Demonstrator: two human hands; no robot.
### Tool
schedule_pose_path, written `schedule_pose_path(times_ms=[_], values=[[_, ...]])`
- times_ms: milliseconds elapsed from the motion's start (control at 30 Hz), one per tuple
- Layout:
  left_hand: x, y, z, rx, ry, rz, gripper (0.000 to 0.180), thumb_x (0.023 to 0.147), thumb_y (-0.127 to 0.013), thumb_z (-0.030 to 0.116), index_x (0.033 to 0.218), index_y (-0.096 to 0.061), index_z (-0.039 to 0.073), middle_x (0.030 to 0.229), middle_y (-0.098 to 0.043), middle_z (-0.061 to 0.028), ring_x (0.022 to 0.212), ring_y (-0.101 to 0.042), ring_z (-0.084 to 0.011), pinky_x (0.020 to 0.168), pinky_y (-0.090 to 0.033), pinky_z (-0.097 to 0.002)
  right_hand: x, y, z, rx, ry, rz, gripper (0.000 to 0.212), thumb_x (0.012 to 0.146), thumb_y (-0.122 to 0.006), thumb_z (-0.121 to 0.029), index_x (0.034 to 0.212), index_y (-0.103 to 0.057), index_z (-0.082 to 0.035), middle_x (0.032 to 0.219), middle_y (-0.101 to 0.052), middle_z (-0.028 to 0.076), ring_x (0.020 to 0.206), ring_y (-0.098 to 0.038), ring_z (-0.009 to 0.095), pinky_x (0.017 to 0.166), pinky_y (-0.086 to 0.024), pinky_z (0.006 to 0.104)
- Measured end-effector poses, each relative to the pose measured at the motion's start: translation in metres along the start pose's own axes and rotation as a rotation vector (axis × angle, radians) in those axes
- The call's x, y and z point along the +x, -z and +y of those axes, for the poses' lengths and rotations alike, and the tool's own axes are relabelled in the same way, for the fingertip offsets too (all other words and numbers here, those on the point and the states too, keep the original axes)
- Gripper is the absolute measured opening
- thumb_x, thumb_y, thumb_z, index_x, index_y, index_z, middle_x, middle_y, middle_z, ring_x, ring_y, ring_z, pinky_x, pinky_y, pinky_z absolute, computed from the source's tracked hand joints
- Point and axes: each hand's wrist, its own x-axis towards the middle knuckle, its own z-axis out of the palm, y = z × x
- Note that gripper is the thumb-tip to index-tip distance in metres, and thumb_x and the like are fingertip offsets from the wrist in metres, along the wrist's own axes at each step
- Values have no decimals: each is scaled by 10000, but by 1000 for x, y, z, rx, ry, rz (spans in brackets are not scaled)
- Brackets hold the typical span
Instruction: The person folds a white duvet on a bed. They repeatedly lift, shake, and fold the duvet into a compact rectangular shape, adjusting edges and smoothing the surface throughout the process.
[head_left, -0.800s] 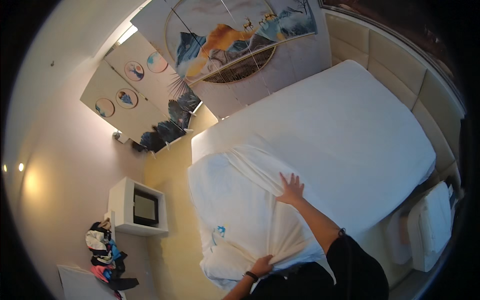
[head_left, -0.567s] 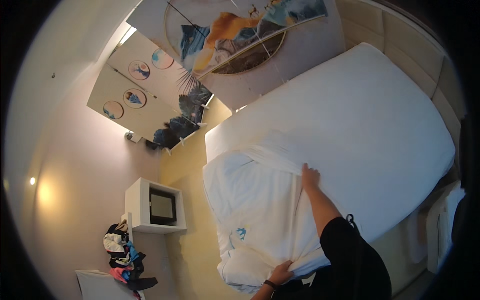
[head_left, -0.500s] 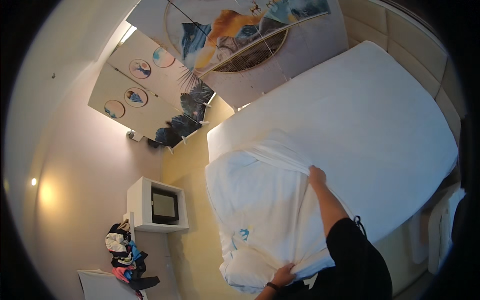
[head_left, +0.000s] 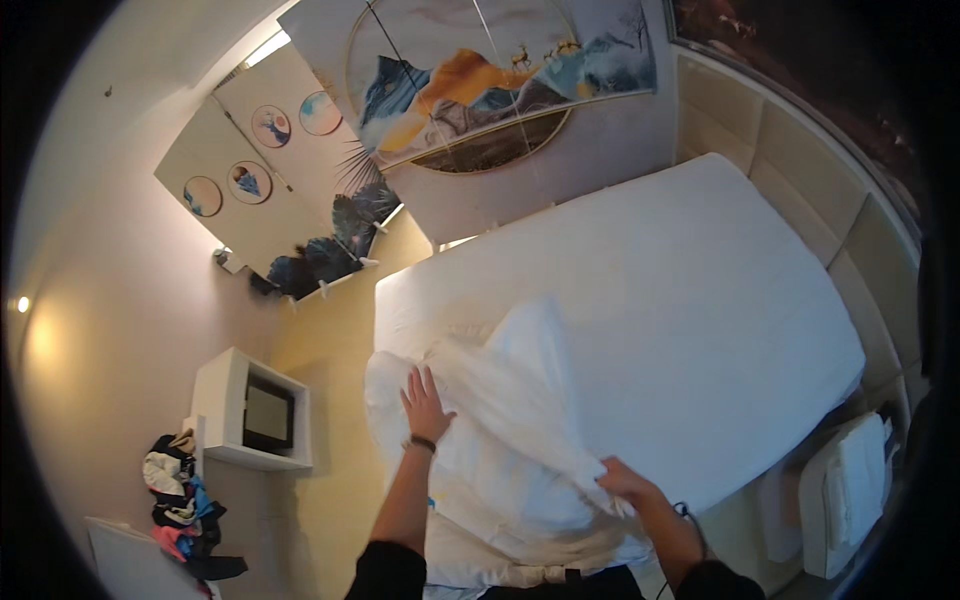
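Note:
A white duvet point(head_left: 490, 430) lies bunched and wrinkled over the near left part of the bed point(head_left: 650, 270). Its far edge is lifted into a loose, slanting fold. My right hand point(head_left: 627, 482) is closed on the duvet's right edge, with the cloth pinched between thumb and fingers. My left hand point(head_left: 426, 408), a dark band at its wrist, is spread over the duvet's left side. Whether the left palm presses on the cloth or hovers just above it, I cannot tell.
Beyond the bed stand painted wardrobe panels point(head_left: 470, 110). A padded headboard point(head_left: 800, 180) borders the right. A white cabinet point(head_left: 222, 400) with a dark-framed box stands left, near piled clothes point(head_left: 180, 500). White folded cloth point(head_left: 855, 490) rests on a chair-like piece at lower right.
My left hand has let go of the duvet's near edge and moved forward, fingers spread. My right hand, still gripping, has drawn the cloth nearer, and the duvet is more bunched.

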Motion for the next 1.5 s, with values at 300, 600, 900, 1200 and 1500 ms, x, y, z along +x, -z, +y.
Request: schedule_pose_path(times_ms=[300,600,900,1200,1500], values=[[-19,-13,23,-110,225,-472,1195,557,-819,515,1415,-205,-45,1188,-584,-205,1084,-577,-320,987,-368,-434,-93,5,51,184,-53,401,351,715,-546,-21,1039,-658,51,960,-656,109,863,-608,209,813,-456,342],[-114,-35,0,-296,-5,-265,170,718,-570,153,838,-646,58,786,-654,-185,775,-631,-369,715,-496,-474,-30,1,34,-733,14,885,825,685,-721,-211,1403,-344,-59,1268,-495,260,1161,-497,374,941,-412,465],[-226,94,-15,-470,-440,-231,116,661,-585,177,714,-614,77,686,-615,-167,675,-606,-374,618,-471,-491,70,-144,-35,-1519,482,795,916,686,-728,-92,1435,-300,-401,1516,-151,206,1389,-200,418,1042,-215,648],[-363,150,-134,-861,-28,-456,271,660,-687,236,875,-678,71,757,-652,-156,706,-647,-284,645,-504,-380,125,-88,-162,-1260,257,1102,324,808,-614,-153,1115,-652,-250,1272,-543,105,1105,-568,293,863,-471,458],[-332,76,-122,-188,207,-378,212,635,-604,171,768,-636,9,805,-632,-212,803,-603,-387,715,-493,-466,155,-145,13,-664,239,800,232,799,-565,-210,937,-694,-74,918,-666,212,866,-635,393,764,-491,458]])
